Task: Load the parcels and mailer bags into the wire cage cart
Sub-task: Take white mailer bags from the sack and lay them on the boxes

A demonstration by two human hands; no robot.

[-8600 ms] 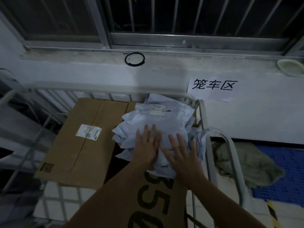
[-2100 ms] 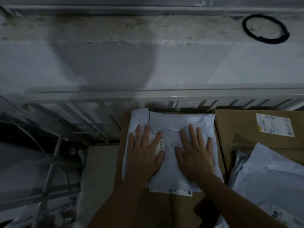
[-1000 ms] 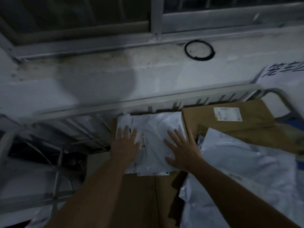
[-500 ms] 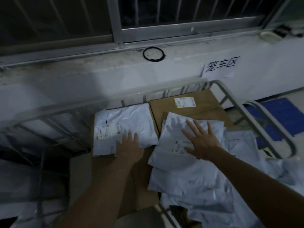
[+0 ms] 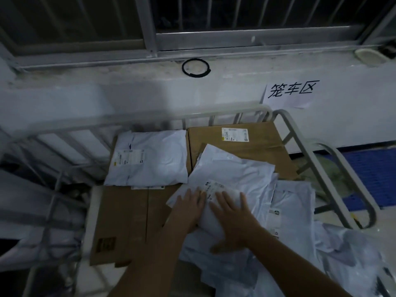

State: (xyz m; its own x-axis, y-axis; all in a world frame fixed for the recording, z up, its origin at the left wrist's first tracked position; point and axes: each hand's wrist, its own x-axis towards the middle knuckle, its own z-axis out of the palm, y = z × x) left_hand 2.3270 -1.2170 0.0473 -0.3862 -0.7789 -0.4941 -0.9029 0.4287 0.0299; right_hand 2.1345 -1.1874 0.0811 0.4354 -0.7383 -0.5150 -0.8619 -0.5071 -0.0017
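Whitewashed wall under a barred window backs the wire cage cart; a black ring lies on the sill, a paper sign hangs at right; grey tubular rails fence two flat cardboard boxes; one smooth white mailer bag lies on the left box; a crumpled glossy heap of bags overlaps the right box; left hand and right hand press flat on the heap, each grip spread wide, holding nothing.

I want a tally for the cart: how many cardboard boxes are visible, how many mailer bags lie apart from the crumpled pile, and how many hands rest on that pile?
Cardboard boxes: 2 (left box, right box)
Mailer bags apart from the pile: 1 (flat mailer bag)
Hands on the pile: 2 (left hand, right hand)
Total: 5
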